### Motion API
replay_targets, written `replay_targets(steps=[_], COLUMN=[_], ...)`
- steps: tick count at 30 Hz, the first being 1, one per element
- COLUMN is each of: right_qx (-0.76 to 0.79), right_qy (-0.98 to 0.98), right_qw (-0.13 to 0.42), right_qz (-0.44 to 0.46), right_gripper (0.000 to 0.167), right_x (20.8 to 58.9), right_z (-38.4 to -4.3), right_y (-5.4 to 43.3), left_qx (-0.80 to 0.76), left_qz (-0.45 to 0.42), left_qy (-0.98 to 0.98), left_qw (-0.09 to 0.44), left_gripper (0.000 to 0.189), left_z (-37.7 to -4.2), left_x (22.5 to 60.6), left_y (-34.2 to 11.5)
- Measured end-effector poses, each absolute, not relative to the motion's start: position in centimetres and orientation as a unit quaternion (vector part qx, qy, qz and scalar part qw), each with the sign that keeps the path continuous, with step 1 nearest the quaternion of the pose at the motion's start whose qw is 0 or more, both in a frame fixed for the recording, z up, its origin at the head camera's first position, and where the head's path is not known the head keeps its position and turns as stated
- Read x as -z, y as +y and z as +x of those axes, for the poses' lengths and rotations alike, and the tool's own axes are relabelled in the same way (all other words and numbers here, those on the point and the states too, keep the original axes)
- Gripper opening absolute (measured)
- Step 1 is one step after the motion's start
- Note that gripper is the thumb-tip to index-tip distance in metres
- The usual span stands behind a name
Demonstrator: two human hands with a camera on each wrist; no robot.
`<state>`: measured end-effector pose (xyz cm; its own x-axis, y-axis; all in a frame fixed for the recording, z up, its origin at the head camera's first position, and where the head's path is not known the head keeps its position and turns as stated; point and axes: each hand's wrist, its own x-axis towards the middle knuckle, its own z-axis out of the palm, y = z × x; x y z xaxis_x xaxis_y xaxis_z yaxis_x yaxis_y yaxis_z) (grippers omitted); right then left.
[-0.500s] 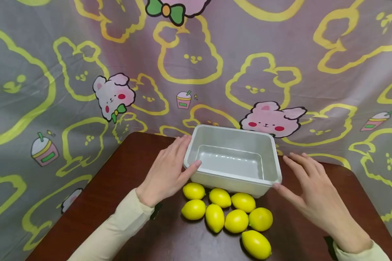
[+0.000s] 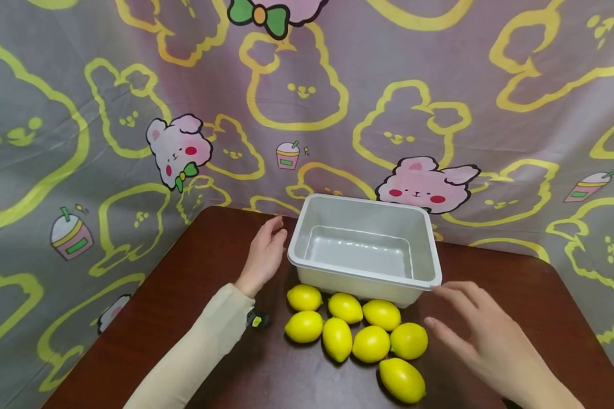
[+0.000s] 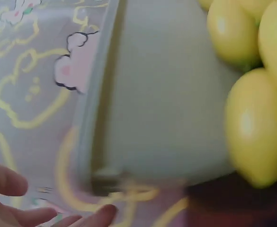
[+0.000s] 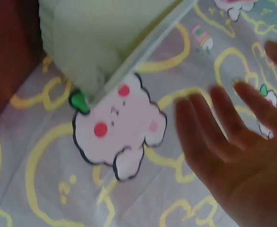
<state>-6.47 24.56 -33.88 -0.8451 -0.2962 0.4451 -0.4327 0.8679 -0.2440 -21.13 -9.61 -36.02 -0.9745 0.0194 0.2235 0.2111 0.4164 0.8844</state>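
Sitting just left of a pale grey, rectangular, plastic-looking container (image 2: 358,288), the left hand (image 2: 263,253) has its fingers loosely bent with nothing in them, and the right hand (image 2: 491,341) is by the near right corner, fingers apart, also holding nothing. The container is toward the far side of a dark reddish-brown, wood-look table (image 2: 204,244), close to a grey fabric backdrop (image 2: 335,162) with yellow cartoon outlines. Eight glossy yellow, oval lemons (image 2: 370,343) are bunched along its near side, one loner at the near right. My worry: they're roundish and nothing fences them in on the near side, so a careless knuckle or the cream sleeve (image 2: 199,346) could set one rolling. And if the container got bumped nearer, it'd likely shove the far row into the rest, since the bunch is so tight. Funny thing about the views: from the head, the right fingertips look like they meet the rim, but the right wrist camera shows a gap between those fingers and the container. The left wrist one, blurry as it is, gets lemons right up by the outer wall, while the head view looks down inside to the floor of it.
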Motion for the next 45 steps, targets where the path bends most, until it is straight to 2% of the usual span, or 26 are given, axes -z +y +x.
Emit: replay_targets(steps=[3, 6, 14, 20, 26, 32, 36, 40, 45], right_qx=[-0.149, -0.131, -0.103, -0.096, -0.075, -0.122, -0.129, -0.147, -0.181], right_qy=[-0.965, -0.972, -0.962, -0.964, -0.961, -0.961, -0.962, -0.960, -0.960], right_qw=[0.112, 0.060, 0.084, 0.024, 0.032, -0.019, -0.014, 0.001, -0.034], right_qz=[0.183, 0.187, 0.240, 0.245, 0.265, 0.246, 0.241, 0.239, 0.211], right_gripper=[0.042, 0.043, 0.056, 0.059, 0.054, 0.051, 0.050, 0.049, 0.049], right_x=[35.5, 37.5, 42.9, 45.2, 45.9, 46.0, 46.2, 46.4, 46.7], right_z=[-5.7, -5.4, -4.6, -4.1, -3.6, -3.4, -3.3, -3.1, -3.0], right_y=[23.6, 22.8, 22.0, 21.3, 21.1, 20.7, 20.4, 20.2, 20.0], left_qx=[0.556, 0.559, 0.559, 0.546, 0.540, 0.533, 0.532, 0.518, 0.497], left_qz=[-0.036, -0.028, -0.041, -0.048, -0.063, -0.092, -0.104, -0.119, -0.144], left_qy=[-0.829, -0.828, -0.827, -0.836, -0.838, -0.840, -0.839, -0.846, -0.855], left_qw=[0.043, 0.026, 0.037, 0.036, 0.045, 0.049, 0.046, 0.044, 0.037], left_gripper=[0.046, 0.047, 0.051, 0.053, 0.053, 0.053, 0.054, 0.058, 0.068], left_z=[-21.8, -22.0, -21.9, -22.1, -22.2, -22.0, -22.1, -22.4, -22.7], left_x=[37.6, 38.8, 39.6, 39.9, 40.4, 40.7, 40.8, 41.0, 41.3], left_y=[-9.2, -8.7, -7.6, -7.2, -6.9, -6.9, -7.0, -7.3, -7.8])
